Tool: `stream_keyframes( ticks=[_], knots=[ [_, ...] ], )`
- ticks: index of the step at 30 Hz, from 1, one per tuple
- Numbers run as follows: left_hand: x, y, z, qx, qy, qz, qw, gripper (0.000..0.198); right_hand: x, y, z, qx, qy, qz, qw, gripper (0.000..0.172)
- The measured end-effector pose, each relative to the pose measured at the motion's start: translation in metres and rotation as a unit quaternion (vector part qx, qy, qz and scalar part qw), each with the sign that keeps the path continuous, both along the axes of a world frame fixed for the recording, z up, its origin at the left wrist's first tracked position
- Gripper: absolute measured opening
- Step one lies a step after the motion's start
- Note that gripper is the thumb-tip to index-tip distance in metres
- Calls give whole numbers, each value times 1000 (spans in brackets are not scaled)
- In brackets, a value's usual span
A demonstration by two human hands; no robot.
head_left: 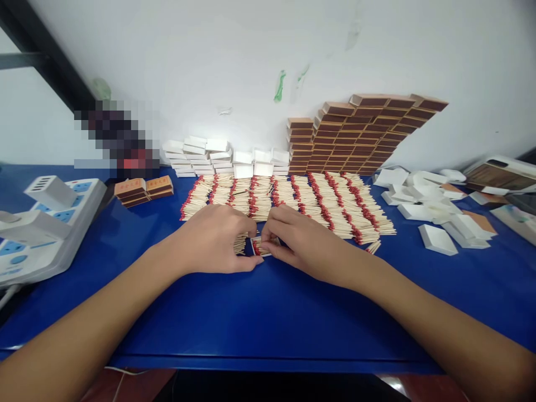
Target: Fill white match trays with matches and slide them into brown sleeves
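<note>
Near the middle of the blue table, a small white matchbox tray (253, 248) holds red-tipped matches (258, 244). My left hand (215, 240) curls around the tray's left end, thumb at the near edge and fingers at the far edge. Over the tray, my right hand (295, 240) is closed, its fingertips pinched together among the matches and covering part of them. A few loose matches (240, 244) lie under my left palm. Just beyond both hands spread long rows of matches (335, 204), heads mostly lined up.
White empty trays (220, 156) are stacked along the wall, beside a tall stack of brown matchboxes (352, 137). More matchboxes (144, 190) sit at left, near a white power strip (54, 229). Loose white trays (438, 240) and a phone (502, 173) lie at right.
</note>
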State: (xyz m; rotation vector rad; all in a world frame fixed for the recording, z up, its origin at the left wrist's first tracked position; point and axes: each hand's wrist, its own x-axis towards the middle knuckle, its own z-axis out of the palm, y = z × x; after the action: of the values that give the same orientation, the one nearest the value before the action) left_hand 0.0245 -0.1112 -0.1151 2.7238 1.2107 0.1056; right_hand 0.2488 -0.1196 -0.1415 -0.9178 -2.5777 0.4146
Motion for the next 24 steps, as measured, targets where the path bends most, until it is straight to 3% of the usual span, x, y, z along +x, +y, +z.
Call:
stream_keyframes(
  ticks=[6,11,16,24],
  knots=[
    [-1,0,0,14,3,-3,1000,29,6,4,2,18,2,1,1000,10],
    [0,-2,0,-8,-6,-12,1000,32,1,24,-14,98,44,-75,991,6],
    [2,-5,0,-7,-6,-19,1000,31,-4,38,-23,116,16,-63,991,15],
    [-1,-1,-2,1,-13,-25,1000,32,-2,36,-16,120,-65,-67,988,17]
  ],
)
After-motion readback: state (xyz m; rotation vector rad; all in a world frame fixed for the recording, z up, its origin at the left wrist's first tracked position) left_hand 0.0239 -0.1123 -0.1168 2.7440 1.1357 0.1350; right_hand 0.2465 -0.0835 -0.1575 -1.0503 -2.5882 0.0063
